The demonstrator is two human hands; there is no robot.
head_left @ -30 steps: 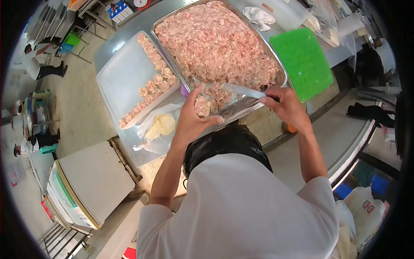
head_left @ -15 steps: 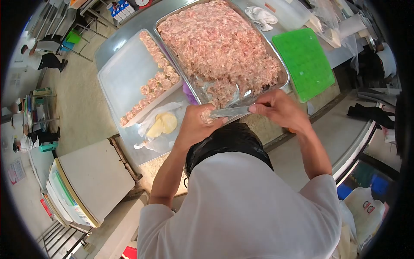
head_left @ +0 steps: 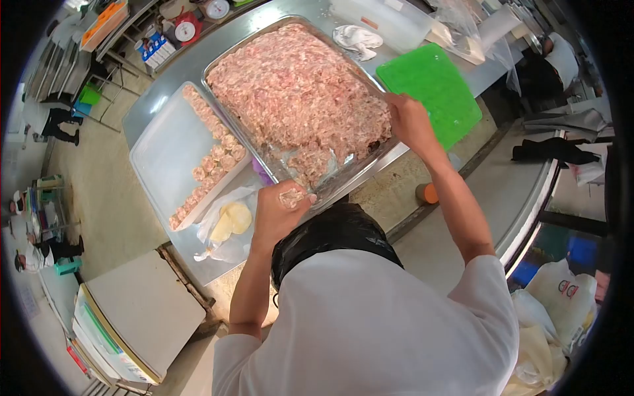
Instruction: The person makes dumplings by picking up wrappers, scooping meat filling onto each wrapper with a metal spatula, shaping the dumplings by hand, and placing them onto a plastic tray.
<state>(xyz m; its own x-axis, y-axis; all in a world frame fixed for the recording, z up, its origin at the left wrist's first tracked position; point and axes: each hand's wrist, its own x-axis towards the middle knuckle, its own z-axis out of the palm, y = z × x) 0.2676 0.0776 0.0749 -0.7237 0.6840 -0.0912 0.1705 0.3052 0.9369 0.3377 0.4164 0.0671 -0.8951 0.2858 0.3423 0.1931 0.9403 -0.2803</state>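
My left hand (head_left: 269, 214) is curled around a small open-topped dumpling (head_left: 290, 197) with pale meat showing, just off the tray's near corner. My right hand (head_left: 409, 122) reaches to the right side of the metal tray (head_left: 241, 135), its fingers closed at the edge of the minced meat filling (head_left: 297, 86). The flat metal spatula seen in that hand earlier is hidden now. Left of the tray, a white plastic box (head_left: 158, 142) holds rows of finished dumplings (head_left: 214, 162). Round yellow wrappers (head_left: 232, 221) lie on a plastic bag beside my left hand.
A green board or lid (head_left: 432, 92) lies right of the tray. A white cloth (head_left: 356, 41) and a clear bin (head_left: 389, 23) are behind it. A red scale (head_left: 187, 30) stands at the far left. Other people (head_left: 49, 119) are at the room's edges.
My right hand has moved away from my left hand, up and across to the tray's right side. The spatula has left the dumpling. The view has shifted slightly.
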